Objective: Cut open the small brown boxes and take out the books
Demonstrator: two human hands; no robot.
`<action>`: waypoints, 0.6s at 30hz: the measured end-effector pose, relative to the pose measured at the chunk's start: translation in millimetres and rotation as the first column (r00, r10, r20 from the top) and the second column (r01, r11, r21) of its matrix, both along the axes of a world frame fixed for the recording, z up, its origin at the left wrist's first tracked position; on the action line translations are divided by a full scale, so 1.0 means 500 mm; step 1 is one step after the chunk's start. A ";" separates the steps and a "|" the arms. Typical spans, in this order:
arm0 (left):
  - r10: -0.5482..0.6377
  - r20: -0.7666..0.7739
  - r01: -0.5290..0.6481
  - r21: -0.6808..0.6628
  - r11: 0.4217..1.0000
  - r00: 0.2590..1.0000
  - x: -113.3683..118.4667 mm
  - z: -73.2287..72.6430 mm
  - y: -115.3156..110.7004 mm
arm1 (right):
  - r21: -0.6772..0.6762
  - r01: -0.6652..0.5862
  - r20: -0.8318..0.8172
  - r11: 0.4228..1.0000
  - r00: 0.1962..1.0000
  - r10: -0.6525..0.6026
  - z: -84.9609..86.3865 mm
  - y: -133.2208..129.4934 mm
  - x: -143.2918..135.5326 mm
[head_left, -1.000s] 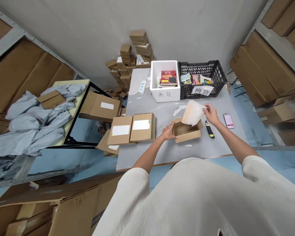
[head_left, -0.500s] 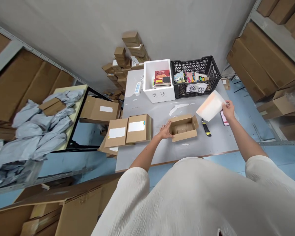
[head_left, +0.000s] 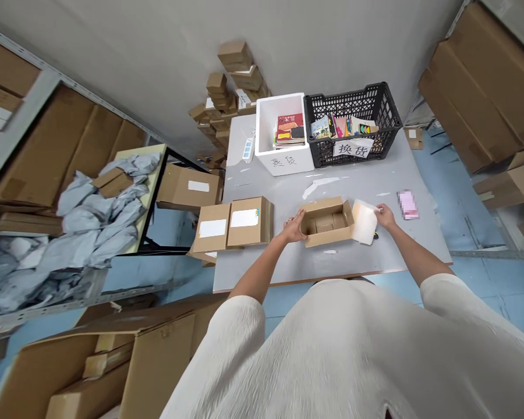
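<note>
A small cardboard box (head_left: 327,239) sits on the grey table with its top uncovered and nothing visible inside. My left hand (head_left: 294,227) grips the box's left end, fingers over the edge. At the box's right end, my right hand (head_left: 385,216) pinches the upper right corner of a flat white piece (head_left: 364,223), tinted pale orange on its left side; its exact kind is unclear. The piece stands tilted beside the box's right wall. Behind its lower right edge, only a small yellow-and-black bit of a utility knife (head_left: 376,235) shows.
On the table (head_left: 262,270) stand a white foam bin (head_left: 288,164) and a black plastic crate (head_left: 386,139), both with books. Labelled cardboard boxes (head_left: 248,235) lie to the left, a phone (head_left: 407,205) to the right. Grey parcels (head_left: 87,221) cover a side shelf.
My right hand has brought the white piece left and down, close to the box's right end. It now hides most of the utility knife. My left hand stays on the box.
</note>
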State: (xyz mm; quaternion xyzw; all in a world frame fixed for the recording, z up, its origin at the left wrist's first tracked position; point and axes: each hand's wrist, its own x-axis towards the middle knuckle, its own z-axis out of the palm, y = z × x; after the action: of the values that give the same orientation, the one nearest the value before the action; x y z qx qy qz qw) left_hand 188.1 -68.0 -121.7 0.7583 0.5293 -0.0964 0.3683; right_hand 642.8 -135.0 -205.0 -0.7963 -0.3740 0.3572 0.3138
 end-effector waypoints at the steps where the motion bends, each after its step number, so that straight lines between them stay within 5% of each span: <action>1: 0.001 -0.007 -0.001 0.001 1.000 1.000 0.001 0.001 -0.001 | -0.023 -0.012 0.013 1.000 1.000 0.012 -0.005 0.002 -0.007; 9: 0.045 0.027 -0.046 0.049 0.998 0.999 -0.009 0.003 -0.024 | 0.022 -0.199 0.261 0.980 0.947 0.186 0.013 0.005 -0.048; 14: 0.079 0.113 -0.094 0.128 0.987 0.990 -0.033 0.012 -0.047 | 0.118 -0.407 0.121 0.906 0.911 0.394 0.047 -0.004 -0.092; 18: 0.262 0.236 -0.315 0.229 0.921 0.936 -0.069 0.007 -0.058 | 0.121 -0.455 -0.001 0.882 0.889 0.459 0.077 -0.012 -0.128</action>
State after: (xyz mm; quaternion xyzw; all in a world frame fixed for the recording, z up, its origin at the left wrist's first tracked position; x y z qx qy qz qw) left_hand 153.5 -96.8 -118.2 0.7195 0.6038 0.1072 0.3261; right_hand 578.9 -141.1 -166.4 -0.6606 -0.5667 0.4102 0.2723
